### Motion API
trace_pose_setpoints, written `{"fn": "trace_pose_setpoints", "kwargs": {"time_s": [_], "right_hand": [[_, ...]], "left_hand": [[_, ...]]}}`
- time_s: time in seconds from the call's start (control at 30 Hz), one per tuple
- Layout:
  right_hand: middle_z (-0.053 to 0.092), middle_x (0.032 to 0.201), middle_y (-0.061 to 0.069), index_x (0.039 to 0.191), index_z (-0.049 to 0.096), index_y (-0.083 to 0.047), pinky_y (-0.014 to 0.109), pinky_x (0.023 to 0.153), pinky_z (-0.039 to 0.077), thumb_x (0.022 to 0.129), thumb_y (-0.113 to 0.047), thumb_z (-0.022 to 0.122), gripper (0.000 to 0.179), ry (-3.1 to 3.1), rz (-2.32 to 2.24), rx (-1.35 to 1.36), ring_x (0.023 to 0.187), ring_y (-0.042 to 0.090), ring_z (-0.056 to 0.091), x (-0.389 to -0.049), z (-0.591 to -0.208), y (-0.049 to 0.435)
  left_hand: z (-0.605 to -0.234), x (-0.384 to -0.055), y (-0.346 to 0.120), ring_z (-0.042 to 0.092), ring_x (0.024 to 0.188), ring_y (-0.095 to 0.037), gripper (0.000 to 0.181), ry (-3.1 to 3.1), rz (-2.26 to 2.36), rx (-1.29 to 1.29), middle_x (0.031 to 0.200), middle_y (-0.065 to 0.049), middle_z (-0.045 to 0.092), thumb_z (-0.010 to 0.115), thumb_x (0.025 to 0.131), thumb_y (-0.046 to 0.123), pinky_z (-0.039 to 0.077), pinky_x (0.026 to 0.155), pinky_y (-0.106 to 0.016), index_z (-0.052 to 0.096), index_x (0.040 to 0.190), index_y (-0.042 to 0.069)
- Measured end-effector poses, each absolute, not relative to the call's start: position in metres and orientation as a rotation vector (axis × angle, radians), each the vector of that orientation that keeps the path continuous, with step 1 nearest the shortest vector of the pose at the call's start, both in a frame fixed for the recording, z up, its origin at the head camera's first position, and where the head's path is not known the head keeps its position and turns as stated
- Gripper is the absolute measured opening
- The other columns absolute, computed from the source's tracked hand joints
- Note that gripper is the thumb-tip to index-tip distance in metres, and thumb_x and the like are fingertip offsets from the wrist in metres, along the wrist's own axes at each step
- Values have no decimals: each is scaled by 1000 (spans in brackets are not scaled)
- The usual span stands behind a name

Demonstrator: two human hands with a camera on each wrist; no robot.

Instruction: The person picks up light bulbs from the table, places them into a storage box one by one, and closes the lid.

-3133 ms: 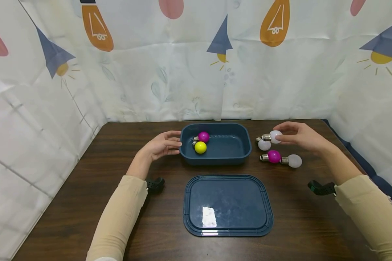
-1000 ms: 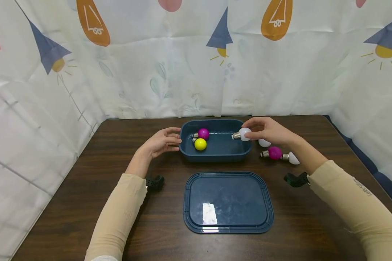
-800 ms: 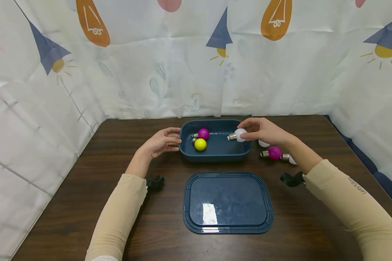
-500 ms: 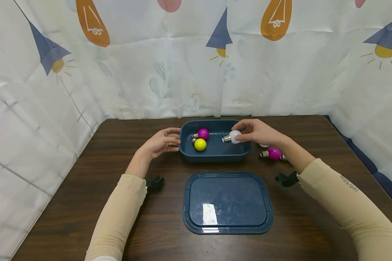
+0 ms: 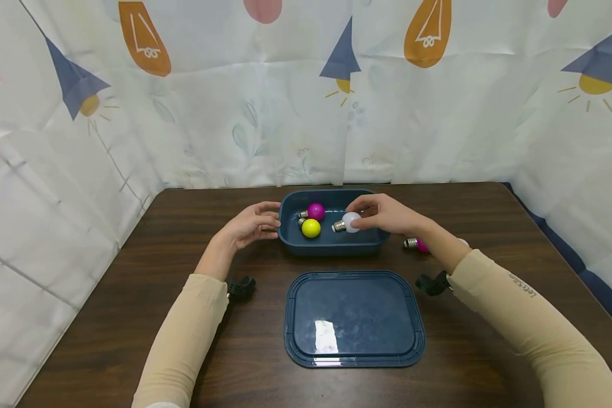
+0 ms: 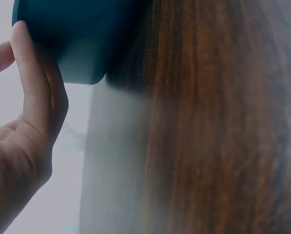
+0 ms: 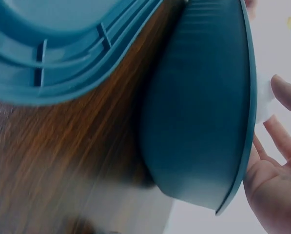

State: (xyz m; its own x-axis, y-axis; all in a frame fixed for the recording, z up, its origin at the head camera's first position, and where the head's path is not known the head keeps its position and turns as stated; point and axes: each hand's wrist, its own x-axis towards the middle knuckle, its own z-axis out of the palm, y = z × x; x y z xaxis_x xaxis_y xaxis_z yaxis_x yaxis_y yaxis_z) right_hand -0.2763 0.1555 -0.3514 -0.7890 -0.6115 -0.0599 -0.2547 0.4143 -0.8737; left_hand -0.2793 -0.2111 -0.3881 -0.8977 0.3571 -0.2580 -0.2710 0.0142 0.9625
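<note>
A white light bulb (image 5: 352, 221) with a metal screw base is pinched by my right hand (image 5: 390, 215) over the right half of the dark blue box (image 5: 331, 250). The base points left. In the box's left half lie a purple bulb (image 5: 315, 211) and a yellow bulb (image 5: 311, 228). My left hand (image 5: 252, 226) touches the box's left end with extended fingers; the left wrist view shows a fingertip at the box wall (image 6: 87, 44). The right wrist view has the white bulb (image 7: 263, 95) partly hidden behind the box's side.
A dark blue tray-like lid (image 5: 356, 320) lies flat on the brown wooden table (image 5: 102, 317) in front of the box. Right of the box, another purple bulb (image 5: 422, 245) and a white bulb (image 5: 464, 242) show partly behind my right forearm. A patterned cloth (image 5: 296, 130) hangs behind.
My right hand took the white bulb from the group on the right and carried it left over the box, moving further in and lower. The left hand stays at the box's end.
</note>
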Motion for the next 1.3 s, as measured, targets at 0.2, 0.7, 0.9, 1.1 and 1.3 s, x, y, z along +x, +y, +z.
{"fn": "trace_pose_setpoints", "kwargs": {"time_s": [0.2, 0.7, 0.9, 1.1, 1.3], "right_hand": [[62, 129, 11, 130, 64, -7, 42, 95, 55, 98, -16, 73, 34, 2277, -1326, -727, 117, 30, 62, -278, -354, 144], [62, 129, 10, 129, 65, -7, 38, 93, 57, 97, -17, 74, 35, 2256, -1327, -766, 114, 27, 65, -280, -363, 128], [63, 129, 10, 129, 65, -8, 40, 95, 56, 96, -20, 75, 36, 2271, -1314, -756, 115, 27, 64, -281, -365, 122], [64, 128, 10, 128, 66, -7, 40, 94, 57, 96, -20, 76, 37, 2271, -1311, -761, 116, 28, 64, -281, -367, 118], [64, 127, 11, 127, 66, -7, 38, 93, 57, 95, -19, 76, 36, 2266, -1319, -751, 114, 28, 64, -282, -369, 115]], "left_hand": [[-386, -278, -210, 68, 84, -19, 63, 1866, 1931, 67, 135, -26, 47, 57, 100, -5, 62, 76, -30, 31, 157, 3], [-387, -277, -212, 69, 82, -18, 65, 1840, 1942, 73, 128, -20, 50, 59, 98, -5, 62, 76, -31, 31, 156, 2], [-387, -277, -211, 69, 82, -18, 65, 1838, 1950, 67, 127, -20, 50, 59, 98, -5, 62, 76, -30, 32, 156, 3], [-388, -278, -211, 69, 82, -19, 63, 1834, 1954, 61, 128, -21, 51, 59, 98, -5, 63, 75, -31, 32, 155, 3], [-387, -278, -211, 69, 84, -19, 66, 1832, 1945, 72, 132, -23, 50, 60, 98, -5, 62, 77, -31, 30, 156, 2]]}}
